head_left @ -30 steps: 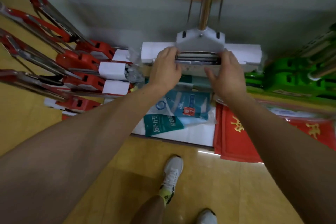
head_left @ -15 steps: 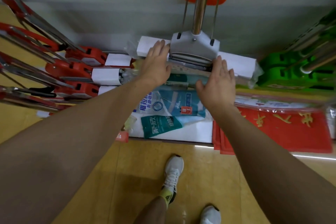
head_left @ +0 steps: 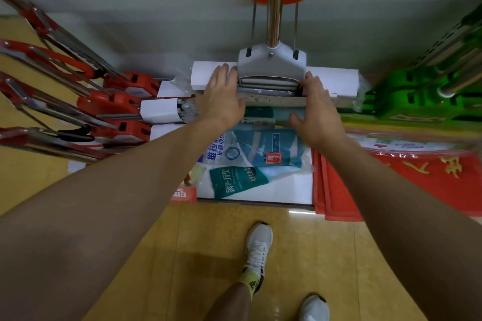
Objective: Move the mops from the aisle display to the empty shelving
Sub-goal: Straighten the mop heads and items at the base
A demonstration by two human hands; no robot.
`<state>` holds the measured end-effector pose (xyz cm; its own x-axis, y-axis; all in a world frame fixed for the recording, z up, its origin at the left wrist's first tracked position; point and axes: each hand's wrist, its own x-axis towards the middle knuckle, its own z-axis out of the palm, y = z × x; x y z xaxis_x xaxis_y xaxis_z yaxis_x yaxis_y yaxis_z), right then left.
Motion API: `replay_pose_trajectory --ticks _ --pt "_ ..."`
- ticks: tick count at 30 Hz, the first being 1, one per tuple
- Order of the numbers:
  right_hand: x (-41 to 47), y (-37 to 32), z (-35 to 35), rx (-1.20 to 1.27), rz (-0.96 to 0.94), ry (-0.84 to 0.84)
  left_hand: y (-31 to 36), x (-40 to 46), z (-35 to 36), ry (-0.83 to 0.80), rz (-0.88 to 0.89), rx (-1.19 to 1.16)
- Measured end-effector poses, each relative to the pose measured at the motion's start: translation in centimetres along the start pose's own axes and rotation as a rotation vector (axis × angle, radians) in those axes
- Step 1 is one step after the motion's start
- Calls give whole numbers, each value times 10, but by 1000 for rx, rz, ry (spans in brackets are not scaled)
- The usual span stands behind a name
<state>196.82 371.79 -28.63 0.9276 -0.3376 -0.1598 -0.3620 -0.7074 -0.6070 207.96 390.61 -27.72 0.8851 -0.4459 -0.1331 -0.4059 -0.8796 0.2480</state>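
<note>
In the upper middle of the frame a sponge mop [head_left: 272, 68] stands upright on the low shelf [head_left: 281, 193], its grey plastic head sitting over a white wrapped sponge block that runs out to both sides, its metal pole rising out of the top edge. The left hand [head_left: 221, 101] lies flat with straight fingers on the sponge just left of the grey head; the right hand [head_left: 318, 112] rests open against the head's right corner, fingers relaxed, so neither hand grips anything. The mop looks light but top-heavy and long: the pole is stiff and smooth, likely slippery, while the sponge is soft under crinkly film and would give if squeezed. The firmer hold is probably the rigid grey head or the pole just above it. Red mops [head_left: 117, 101] lean at left, green mops [head_left: 407, 91] at right.
</note>
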Motion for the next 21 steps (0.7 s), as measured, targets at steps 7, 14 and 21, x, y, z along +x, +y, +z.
replay_pose_trajectory --ticks 7,14,21 --pt "2 -4 -18 23 -6 -54 7 -19 -2 -67 -53 13" --pt "-8 -4 -16 26 -11 -37 7 -8 -8 -122 -57 -98" --pt "-18 -5 -23 38 -55 -3 20 -32 -9 -38 -80 -96"
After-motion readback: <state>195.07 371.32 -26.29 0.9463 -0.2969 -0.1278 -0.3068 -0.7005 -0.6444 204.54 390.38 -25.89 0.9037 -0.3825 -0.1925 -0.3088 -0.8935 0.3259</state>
